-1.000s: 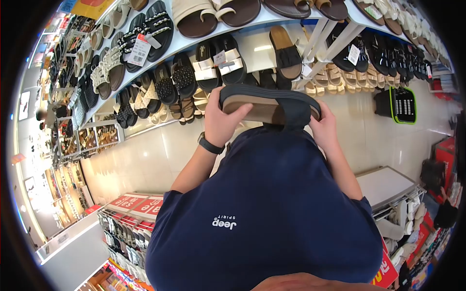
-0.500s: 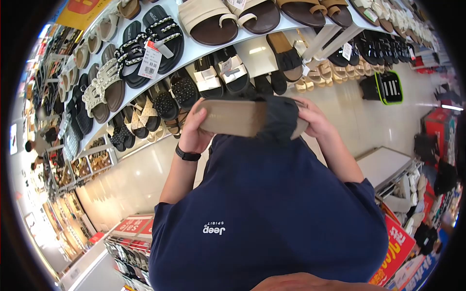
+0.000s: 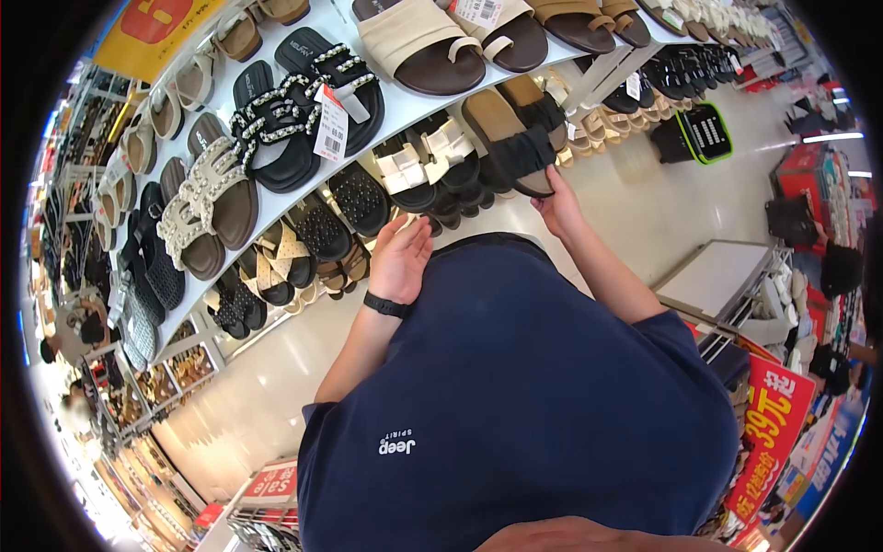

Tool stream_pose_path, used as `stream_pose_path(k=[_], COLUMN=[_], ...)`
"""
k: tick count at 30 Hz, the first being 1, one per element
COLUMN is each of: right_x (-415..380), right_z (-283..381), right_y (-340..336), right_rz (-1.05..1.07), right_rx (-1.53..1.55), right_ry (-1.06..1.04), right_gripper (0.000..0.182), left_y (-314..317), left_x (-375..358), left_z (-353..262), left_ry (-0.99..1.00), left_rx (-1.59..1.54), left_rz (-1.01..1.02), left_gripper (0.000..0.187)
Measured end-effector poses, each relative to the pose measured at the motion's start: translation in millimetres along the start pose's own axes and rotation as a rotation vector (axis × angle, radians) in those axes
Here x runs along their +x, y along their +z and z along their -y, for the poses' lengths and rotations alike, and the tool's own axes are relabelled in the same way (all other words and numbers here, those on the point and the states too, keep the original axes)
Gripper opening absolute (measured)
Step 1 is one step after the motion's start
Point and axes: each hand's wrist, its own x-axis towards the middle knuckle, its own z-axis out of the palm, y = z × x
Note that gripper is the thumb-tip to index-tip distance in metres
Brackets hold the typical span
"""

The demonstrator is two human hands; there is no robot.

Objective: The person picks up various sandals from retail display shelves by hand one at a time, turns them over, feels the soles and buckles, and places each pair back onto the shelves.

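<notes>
My right hand [image 3: 563, 206] grips the near end of a tan slide sandal [image 3: 494, 118] with a black gathered strap, which lies at the lower shelf beside a matching sandal [image 3: 524, 92]. On the left, my left hand [image 3: 402, 262] is off the sandal, fingers apart and palm turned up, with nothing in it. A black band circles that wrist. Just beyond it are black sandals with pale metallic bows [image 3: 402, 166] and black studded sandals [image 3: 360, 199].
The upper white shelf [image 3: 418, 103] carries braided black sandals [image 3: 264, 124] with a price tag and beige slides [image 3: 418, 41]. A black and green basket [image 3: 706, 133] stands on the floor. At the right are a white-topped stand [image 3: 713, 276] and a red sale sign [image 3: 771, 432].
The sandal has moved away from my body to the lower shelf. My left hand has let go of it, while my right hand still holds it. The view has shifted slightly.
</notes>
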Motion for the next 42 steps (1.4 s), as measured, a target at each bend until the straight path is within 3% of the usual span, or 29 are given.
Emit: stream_pose_path(k=[9,18,24,27,42], right_x=[68,118,100,88,31], right_z=[-22,-38,-39,-39,11], right_y=[2,10,-5,-15,-26], right_rz=[-0.098,-0.226,-0.116,-0.161,-0.338], right_rx=[0.078,0.157,0.119,0.097,0.164], right_ry=[0.067,0.078,0.073,0.101,0.193], right_gripper=[0.031,0.033,0.043,0.049,0.034], left_y=[-39,-37,-36,-36,-7], left_x=[-2,3,14,20,37], left_z=[-14,-24,-23,-23,8], left_ry=[-0.033,-0.087,-0.149,-0.151,-0.255], left_rx=[-0.081,-0.109,-0.061,-0.031,0.007], left_rz=[-0.024,-0.009,0.019,0.046,0.161], left_gripper=[0.025,0.032,0.027,0.026,0.017])
